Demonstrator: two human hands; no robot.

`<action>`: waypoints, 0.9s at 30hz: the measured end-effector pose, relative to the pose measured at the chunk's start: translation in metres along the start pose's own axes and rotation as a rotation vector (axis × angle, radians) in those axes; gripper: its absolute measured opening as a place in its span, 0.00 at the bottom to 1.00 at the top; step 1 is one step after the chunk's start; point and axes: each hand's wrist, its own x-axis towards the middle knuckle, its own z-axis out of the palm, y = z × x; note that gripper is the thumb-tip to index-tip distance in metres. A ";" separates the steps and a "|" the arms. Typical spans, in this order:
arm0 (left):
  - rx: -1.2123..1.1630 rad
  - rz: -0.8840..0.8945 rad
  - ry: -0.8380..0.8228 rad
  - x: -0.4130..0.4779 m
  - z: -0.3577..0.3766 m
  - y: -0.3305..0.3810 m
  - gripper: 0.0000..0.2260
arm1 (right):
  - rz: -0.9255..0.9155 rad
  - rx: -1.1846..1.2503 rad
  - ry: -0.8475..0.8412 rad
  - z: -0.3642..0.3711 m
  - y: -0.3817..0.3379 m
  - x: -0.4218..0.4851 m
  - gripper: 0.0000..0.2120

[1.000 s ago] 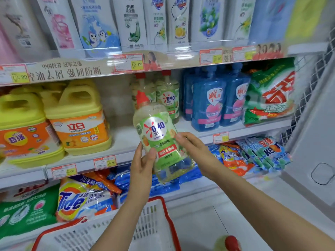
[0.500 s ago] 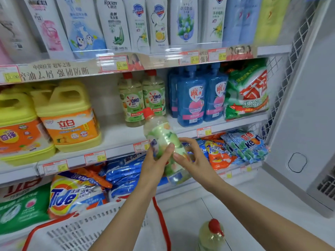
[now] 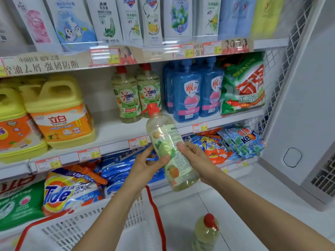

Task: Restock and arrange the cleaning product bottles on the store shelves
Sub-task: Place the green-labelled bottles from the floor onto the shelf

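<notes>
Facing 2 OMO bottles (image 3: 126, 98), hands (image 3: 145, 167) (image 3: 197, 160) grip a red-capped bottle (image 3: 163, 134).

White tiled floor (image 3: 268, 178) fills the lower right. A white cabinet (image 3: 308, 105) with a vent grille (image 3: 324, 178) stands at right, beside a wire mesh panel (image 3: 297, 33).

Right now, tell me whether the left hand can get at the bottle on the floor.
Probably not yet: the left hand grips the held bottle with the right hand. The floor bottle itself stands clear beside the basket.
</notes>
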 end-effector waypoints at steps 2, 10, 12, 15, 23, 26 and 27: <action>-0.116 -0.009 0.010 0.000 0.008 0.001 0.24 | -0.053 -0.097 0.129 0.002 -0.002 0.000 0.26; -0.277 -0.012 0.121 0.006 0.008 -0.003 0.18 | 0.029 -0.046 -0.072 -0.013 -0.005 0.002 0.24; -0.263 0.005 0.113 0.007 0.010 0.001 0.22 | 0.168 0.092 -0.180 -0.008 -0.003 -0.002 0.23; -0.178 -0.013 0.125 0.008 0.013 0.001 0.24 | 0.215 0.180 -0.137 -0.003 -0.002 -0.002 0.23; -0.182 -0.099 -0.022 0.007 0.012 -0.001 0.47 | 0.037 -0.040 0.058 -0.003 0.003 0.000 0.23; -0.204 -0.060 0.071 0.006 0.009 0.005 0.46 | -0.026 -0.079 -0.151 -0.010 -0.008 -0.011 0.30; -0.221 -0.051 0.103 0.006 0.008 0.010 0.43 | -0.056 -0.102 -0.251 -0.014 -0.012 -0.015 0.34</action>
